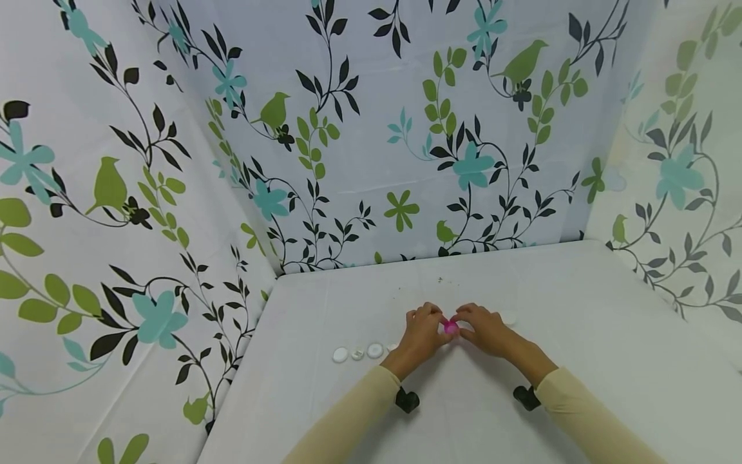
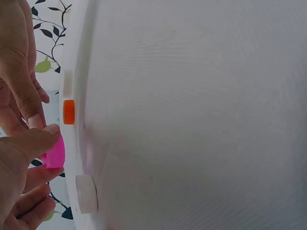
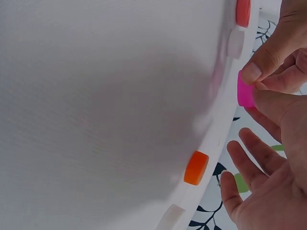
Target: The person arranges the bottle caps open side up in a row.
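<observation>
A pink bottle cap (image 1: 451,329) is held between both hands over the white table. My left hand (image 1: 421,332) pinches it from the left, thumb and finger on its edges in the left wrist view. My right hand (image 1: 487,328) grips its other side; in the right wrist view the thumb lies against the pink cap (image 3: 245,90) while the other fingers spread loosely. Behind the hands, an orange cap (image 2: 69,112) rests on the table, with a white cap (image 2: 86,194) nearer the left hand. A red cap (image 3: 243,13) shows at the top of the right wrist view.
To the left of the hands, several white caps (image 1: 340,354) lie in a row on the table (image 1: 313,309). A pale cap (image 1: 509,318) sits beyond the right hand. Patterned cloth walls (image 1: 359,193) enclose the table's back and sides. Each wrist carries a black device (image 1: 408,401).
</observation>
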Demonstrator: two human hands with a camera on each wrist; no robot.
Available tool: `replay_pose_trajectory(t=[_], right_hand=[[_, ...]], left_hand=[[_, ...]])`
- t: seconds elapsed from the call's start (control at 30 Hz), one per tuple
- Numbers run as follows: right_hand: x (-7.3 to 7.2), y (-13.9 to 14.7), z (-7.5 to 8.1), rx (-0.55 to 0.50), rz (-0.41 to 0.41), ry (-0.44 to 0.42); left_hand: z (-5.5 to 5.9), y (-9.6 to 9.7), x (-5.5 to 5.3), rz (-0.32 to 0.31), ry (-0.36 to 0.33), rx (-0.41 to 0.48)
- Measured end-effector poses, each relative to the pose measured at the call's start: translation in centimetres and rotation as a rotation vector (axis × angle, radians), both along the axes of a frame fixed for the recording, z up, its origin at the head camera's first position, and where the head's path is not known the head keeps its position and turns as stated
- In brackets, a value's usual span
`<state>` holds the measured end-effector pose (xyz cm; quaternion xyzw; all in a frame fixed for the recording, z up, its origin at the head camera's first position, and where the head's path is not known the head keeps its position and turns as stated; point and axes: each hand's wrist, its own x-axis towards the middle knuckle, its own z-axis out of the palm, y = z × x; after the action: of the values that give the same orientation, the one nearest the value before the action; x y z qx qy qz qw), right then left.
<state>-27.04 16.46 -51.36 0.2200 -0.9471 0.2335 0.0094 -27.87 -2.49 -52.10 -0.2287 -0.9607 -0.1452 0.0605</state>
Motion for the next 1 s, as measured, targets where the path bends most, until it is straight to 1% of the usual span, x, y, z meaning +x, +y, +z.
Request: replay_pose_trajectory(t=[0.13, 0.3, 0.43, 0.6, 0.73, 0.83, 1.0], right_hand=[[-0.2, 0.1, -0.4, 0.001, -0.001, -0.020], [-0.4, 0.2, -1.0, 0.020, -0.002, 0.000], [-0.5, 0.2, -1.5, 0.041, -0.005, 0.021], [-0.4, 0.2, -1.7, 0.061, -0.003, 0.039], [-0.4, 0.2, -1.7, 0.065, -0.008, 0.045], [-0.4, 0.4, -1.7, 0.058, -0.007, 0.048], [-0.6, 1.7, -1.4, 0.055, -0.017, 0.081]], left_hand=[[-0.4, 0.0, -0.2, -0.012, 0.026, -0.048], [-0.5, 0.2, -0.1, -0.023, 0.044, -0.067], [-0.5, 0.3, 0.0, -0.019, 0.022, -0.071], [-0.6, 0.5, 0.0, -0.006, -0.012, -0.092], [-0.6, 0.5, 0.0, -0.012, -0.015, -0.107], [-0.3, 0.3, 0.0, -0.020, -0.021, -0.124], [0.1, 0.1, -0.3, -0.035, -0.016, -0.175]])
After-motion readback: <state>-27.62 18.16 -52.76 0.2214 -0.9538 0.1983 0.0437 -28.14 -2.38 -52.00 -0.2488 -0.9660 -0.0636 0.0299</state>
